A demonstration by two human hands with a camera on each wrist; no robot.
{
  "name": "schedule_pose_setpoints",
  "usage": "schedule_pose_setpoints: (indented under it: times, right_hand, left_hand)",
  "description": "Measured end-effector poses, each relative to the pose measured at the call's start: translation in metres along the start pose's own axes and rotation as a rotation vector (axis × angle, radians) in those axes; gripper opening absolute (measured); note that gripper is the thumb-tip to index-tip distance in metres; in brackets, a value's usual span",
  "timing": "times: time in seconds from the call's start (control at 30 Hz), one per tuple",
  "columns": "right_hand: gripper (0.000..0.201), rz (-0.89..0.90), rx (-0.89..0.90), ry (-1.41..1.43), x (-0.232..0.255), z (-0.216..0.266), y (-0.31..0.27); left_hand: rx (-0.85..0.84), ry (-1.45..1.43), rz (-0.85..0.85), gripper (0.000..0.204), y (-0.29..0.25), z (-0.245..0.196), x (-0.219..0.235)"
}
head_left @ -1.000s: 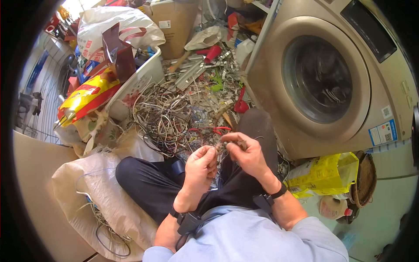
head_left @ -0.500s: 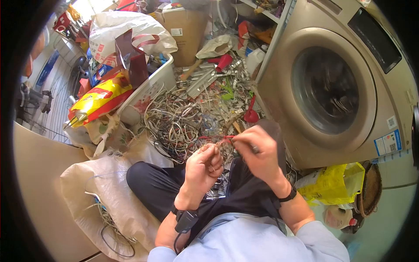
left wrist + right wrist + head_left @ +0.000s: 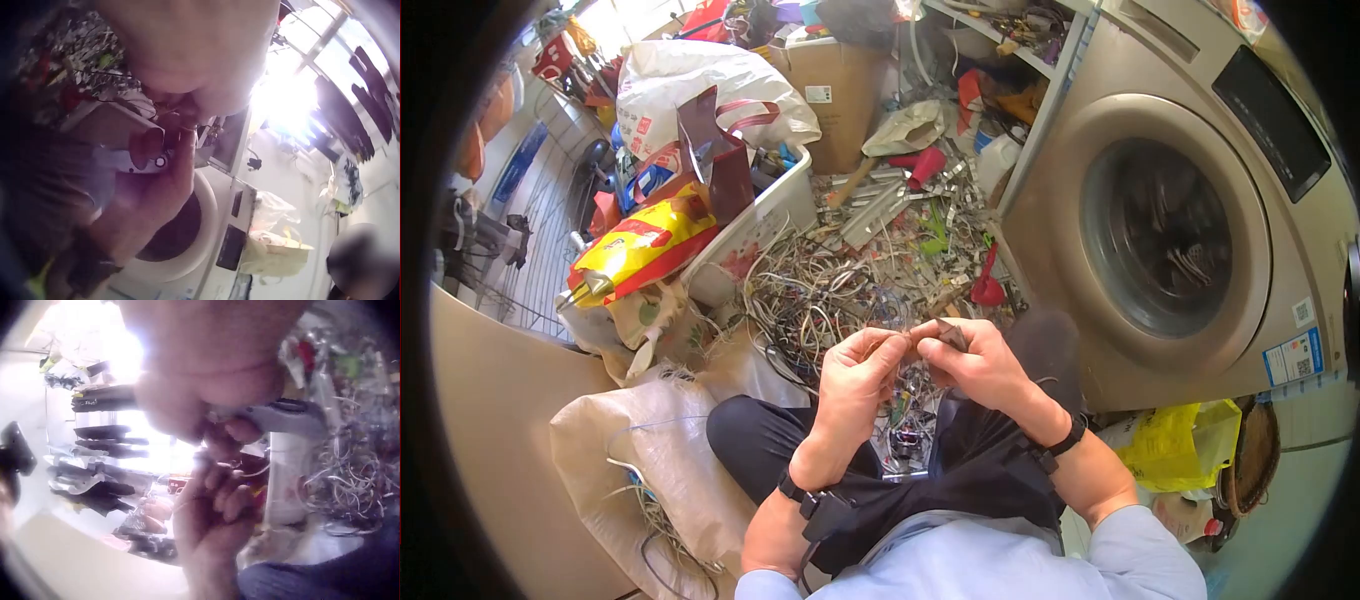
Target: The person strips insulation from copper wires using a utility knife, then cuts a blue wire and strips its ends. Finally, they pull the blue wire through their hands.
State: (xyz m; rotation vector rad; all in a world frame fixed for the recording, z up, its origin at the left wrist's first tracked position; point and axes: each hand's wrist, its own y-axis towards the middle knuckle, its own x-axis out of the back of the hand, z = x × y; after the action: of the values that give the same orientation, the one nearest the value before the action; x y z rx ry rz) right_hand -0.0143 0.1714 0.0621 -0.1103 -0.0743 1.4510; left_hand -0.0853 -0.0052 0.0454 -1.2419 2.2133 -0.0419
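My left hand [image 3: 855, 375] and right hand [image 3: 980, 365] meet at the fingertips above the lap. The left thumb and fingers pinch a thin coppery wire [image 3: 907, 337], mostly hidden by the fingertips. In the right hand is a grey utility knife [image 3: 951, 336], its body poking out past the curled fingers. The right wrist view shows its long grey handle [image 3: 287, 419] with a dark slot. Below the hands, small metal and electronic scraps [image 3: 907, 440] lie between the legs.
A heap of tangled cables [image 3: 820, 290] covers the floor ahead, with metal strips [image 3: 875, 215] beyond it. The washing machine [image 3: 1040, 250] stands on the right. At left are a white plastic bin [image 3: 785, 215] and a woven sack [image 3: 670, 450] with cables. A red scoop [image 3: 988, 290] lies near the right knee.
The right hand swung out from the left hand with the knife, then came back against its fingertips. The left hand keeps its pinch. The head view has shifted slightly.
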Motion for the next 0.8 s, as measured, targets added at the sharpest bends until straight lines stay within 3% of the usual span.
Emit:
schedule_pose_setpoints:
  times: [0.03,0.1,0.37,0.43,0.47,0.6,0.67,0.8]
  right_hand:
    - [0.022,0.032,-0.098,0.170,0.000,0.006,0.004]
    - [0.022,0.041,-0.057,0.157,-0.001,0.007,0.016]
    - [0.008,0.018,0.076,-0.149,0.025,0.023,0.078]
    - [0.012,0.005,0.297,-0.564,0.031,0.035,0.088]
    - [0.014,-0.029,0.351,-0.638,0.033,0.037,0.093]
    - [0.012,0.011,0.304,-0.613,0.042,0.038,0.107]
    - [0.012,0.031,0.059,-0.332,0.045,0.031,0.111]
    - [0.014,0.013,0.129,-0.316,0.046,0.012,0.116]
  left_hand:
    - [-0.008,-0.001,0.000,0.011,0.003,-0.005,-0.002]
    - [-0.046,0.070,-0.043,0.010,0.011,-0.015,-0.005]
    - [-0.060,0.106,-0.020,0.010,0.060,-0.045,0.009]
    - [-0.057,0.079,-0.004,0.011,0.071,-0.049,0.010]
    - [-0.039,0.031,0.005,0.011,0.076,-0.052,0.008]
    - [0.003,-0.077,0.026,0.009,0.095,-0.051,0.011]
    - [-0.007,-0.071,0.002,0.008,0.100,-0.052,0.008]
    - [-0.008,-0.072,-0.027,0.009,0.109,-0.047,0.008]
